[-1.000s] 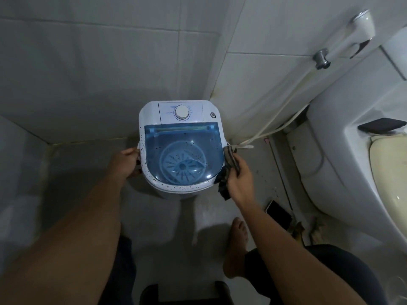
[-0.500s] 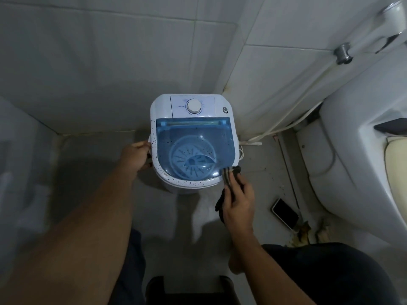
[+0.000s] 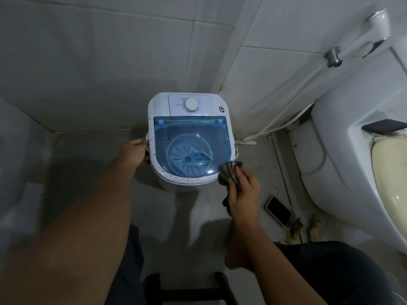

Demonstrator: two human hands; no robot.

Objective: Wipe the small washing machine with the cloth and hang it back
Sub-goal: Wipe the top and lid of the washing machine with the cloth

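A small white washing machine (image 3: 158, 106) with a clear blue lid (image 3: 191, 137) and a round dial stands on the bathroom floor in the corner. Dark specks dot its white rim along the left and front. My left hand (image 3: 133, 154) grips the handle on the machine's left side. My right hand (image 3: 243, 192) holds a dark striped cloth (image 3: 230, 170) pressed against the front right corner of the rim. Part of the cloth hangs below my palm.
A white toilet (image 3: 343, 150) with a cream seat fills the right side. A phone (image 3: 278, 210) lies on the floor beside its base. A spray hose (image 3: 286, 115) runs down the tiled wall. My bare foot (image 3: 237, 258) and a dark stool (image 3: 187, 289) are below.
My right hand slid the cloth from the machine's right side down around to its front right corner. My left hand stayed on the left handle. The camera view shifted slightly.
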